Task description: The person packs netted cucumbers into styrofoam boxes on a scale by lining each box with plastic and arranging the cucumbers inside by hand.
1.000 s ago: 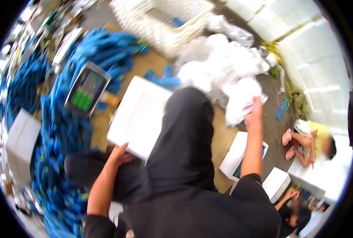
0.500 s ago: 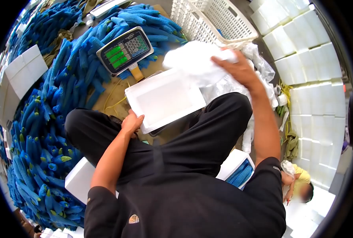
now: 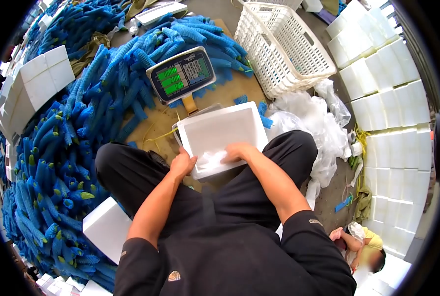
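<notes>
A white foam box sits tilted between my knees, its hollow side facing up. My left hand is closed on its near left rim. Inside the near end of the box, my right hand presses on a crumpled white plastic bag, its fingers bent and partly hidden. Just beyond the box stands the scale display, with green lit readouts, on a yellowish post. Some of the scale's platform shows under the box's left edge.
Long green-tipped produce in blue mesh sleeves is heaped along the left and far side. A white plastic crate stands far right, with loose plastic bags before it. Stacked foam boxes line the right, near another person.
My right hand has come down from the far right into the box, bringing the white plastic with it. My left hand stays at the box rim. The view has shifted slightly.
</notes>
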Motion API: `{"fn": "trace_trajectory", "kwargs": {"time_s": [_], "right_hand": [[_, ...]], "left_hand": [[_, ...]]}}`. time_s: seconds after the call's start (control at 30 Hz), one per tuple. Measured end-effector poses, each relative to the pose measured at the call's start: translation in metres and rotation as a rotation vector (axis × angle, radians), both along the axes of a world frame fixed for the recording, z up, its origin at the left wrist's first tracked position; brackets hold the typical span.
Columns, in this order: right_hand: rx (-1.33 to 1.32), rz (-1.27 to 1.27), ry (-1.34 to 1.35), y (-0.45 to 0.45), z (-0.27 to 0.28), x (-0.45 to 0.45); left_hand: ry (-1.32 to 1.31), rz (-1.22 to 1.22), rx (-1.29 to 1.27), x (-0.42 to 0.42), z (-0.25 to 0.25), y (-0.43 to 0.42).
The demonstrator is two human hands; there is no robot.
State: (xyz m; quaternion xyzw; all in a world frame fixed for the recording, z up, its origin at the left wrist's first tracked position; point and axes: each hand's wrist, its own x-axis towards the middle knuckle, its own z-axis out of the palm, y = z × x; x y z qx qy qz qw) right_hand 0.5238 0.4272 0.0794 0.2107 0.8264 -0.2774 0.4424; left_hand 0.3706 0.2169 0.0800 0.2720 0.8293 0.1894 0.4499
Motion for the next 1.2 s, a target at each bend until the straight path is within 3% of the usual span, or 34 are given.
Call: {"fn": "trace_trajectory", "kwargs": {"time_s": [0.13, 0.2, 0.33, 0.43, 0.5, 0.57, 0.67, 0.73, 0.8, 0.87, 0.93, 1.03, 1.13, 1.2], "right_hand": [[-0.134, -0.026, 0.024, -0.006, 0.013, -0.014], [-0.249, -0.283, 0.162, -0.002, -0.041, -0.003], [0.363, 0.061, 0.345, -0.018, -0.013, 0.005], [0.512, -0.029, 0.478, -0.009, -0.055, 0.009], [0.413, -0.197, 0.334, -0.012, -0.059, 0.003], [0.194, -0.194, 0.35, -0.011, -0.083, 0.004], [-0.137, -0.06, 0.19, -0.012, -0.097, -0.011], [-0.202, -0.115, 0.239, -0.02, -0.054, -0.008], [-0.252, 0.03, 0.21, -0.015, -0.068, -0.01], [-0.203, 0.167, 0.14, -0.01, -0.103, -0.007], [0.043, 0.077, 0.139, -0.018, -0.077, 0.004], [0.377, 0.166, 0.296, -0.025, -0.114, 0.013], [0.42, -0.091, 0.246, -0.029, -0.099, 0.012], [0.235, 0.028, 0.135, -0.022, -0.113, 0.003]], "left_hand": [[0.064, -0.05, -0.044, -0.002, -0.023, 0.0], [0.082, -0.064, -0.09, -0.002, -0.027, 0.002], [0.191, -0.16, -0.192, -0.001, -0.014, 0.006], [0.242, -0.198, -0.212, -0.004, 0.003, 0.01], [0.23, -0.248, -0.252, -0.008, 0.014, 0.009], [0.265, -0.288, -0.248, -0.011, 0.015, 0.008], [0.344, -0.288, -0.22, -0.011, 0.019, 0.012], [0.355, -0.33, -0.206, -0.011, 0.035, 0.012], [0.36, -0.35, -0.201, -0.014, 0.035, 0.01], [0.365, -0.374, -0.195, -0.013, 0.034, 0.009], [0.377, -0.403, -0.185, -0.015, 0.031, 0.008], [0.433, -0.445, -0.154, -0.012, 0.037, 0.005], [0.493, -0.498, -0.079, -0.015, 0.051, 0.005], [0.498, -0.512, 0.012, -0.014, 0.077, 0.004]]}}
